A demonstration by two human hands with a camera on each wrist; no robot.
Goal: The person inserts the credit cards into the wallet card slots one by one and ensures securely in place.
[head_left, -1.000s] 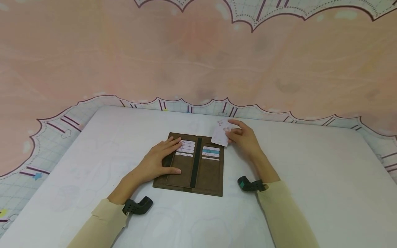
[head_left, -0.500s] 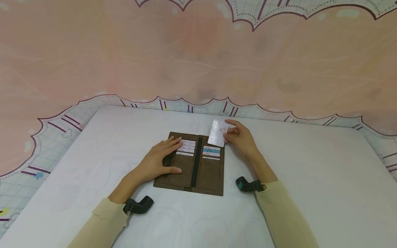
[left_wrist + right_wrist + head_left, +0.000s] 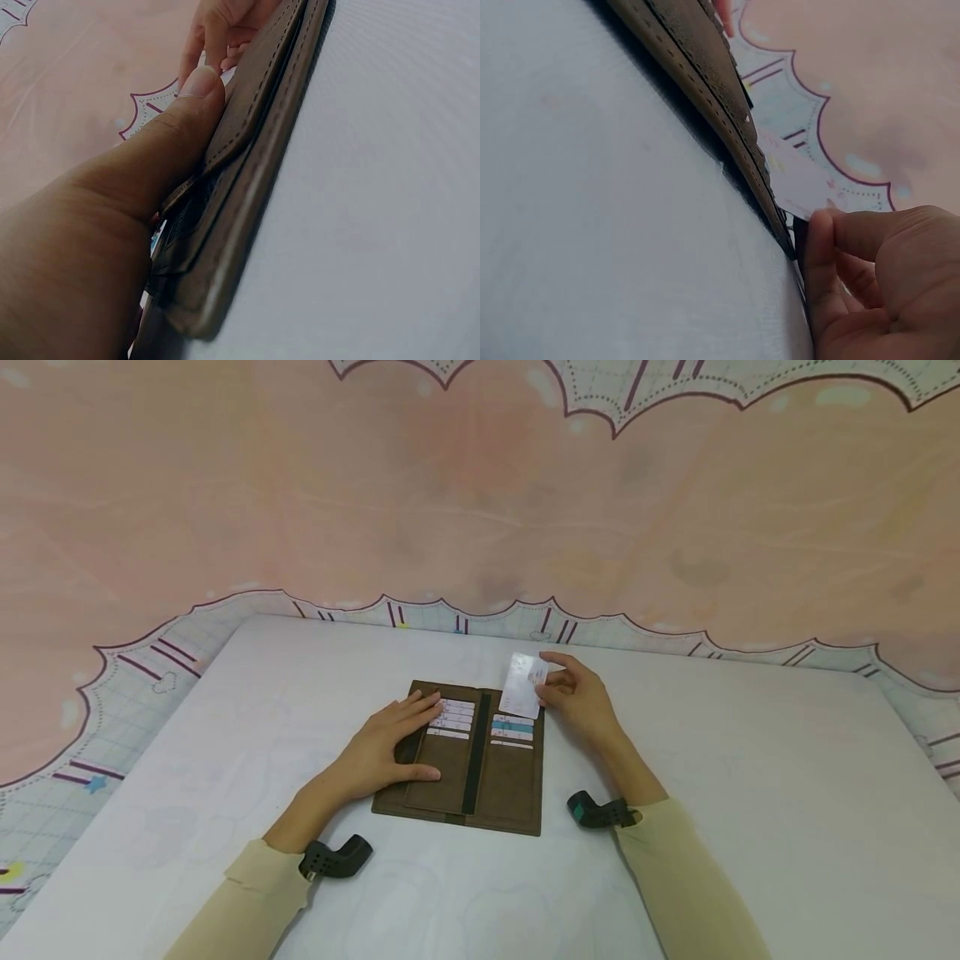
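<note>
A brown bifold wallet (image 3: 513, 785) lies spread on the white table, several cards (image 3: 451, 717) tucked in its left slots and more cards (image 3: 512, 727), one blue, in its right slots. My left hand (image 3: 378, 739) rests flat on the left panel with fingers spread; in the left wrist view its thumb (image 3: 176, 124) lies on the panel's edge. Between thumb and fingers, my right hand (image 3: 581, 697) pinches a white card (image 3: 521, 687) by its right edge. The card's lower end overlaps the top of the right panel, just above the slots.
A black elastic band (image 3: 477, 756) runs down the wallet beside its fold. The white table (image 3: 750, 793) extends around the wallet. Behind it hangs a pink patterned backdrop (image 3: 480, 510). Black wrist cameras (image 3: 335, 857) sit at both cuffs.
My right hand has carried the white card leftward, so it now overlaps more of the wallet's right panel. The left hand and wallet stay in place.
</note>
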